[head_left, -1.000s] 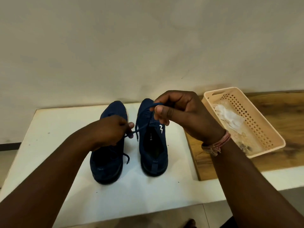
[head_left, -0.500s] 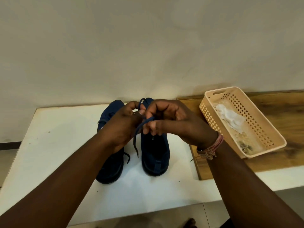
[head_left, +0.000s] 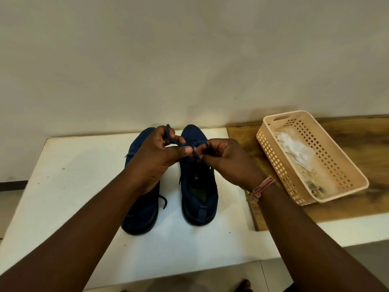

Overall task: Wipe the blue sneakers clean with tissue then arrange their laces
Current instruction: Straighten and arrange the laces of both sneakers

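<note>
On the white table (head_left: 69, 207), two blue sneakers stand side by side, toes to the wall: left sneaker (head_left: 143, 216) partly under the left forearm, right sneaker (head_left: 199, 192) in clear view. Both hands work above the right one's tongue area. Left hand (head_left: 155, 152) pinches a loop of the dark lace (head_left: 195, 153) between thumb and fingers; right hand (head_left: 226, 160) has fingers curled on the other strand, just beside the left thumb. Hands nearly touching. Exact crossing of the strands is hidden by fingers.

A loose lace end (head_left: 163, 202) of the left sneaker trails onto the table, untied.

Beige basket (head_left: 345, 192) sits on the wooden board (head_left: 374, 144) to the right, crumpled tissue (head_left: 294, 148) inside, so wiping looks done.

Handling, my read: lace is thin, limp, light, probably a bit slick; it won't hold shape unless kept taut. Grip near the knot point, not the tips. Shoe is light with a soft upper and may lift or slide if pulled hard, so pull the loops sideways, not up.
</note>
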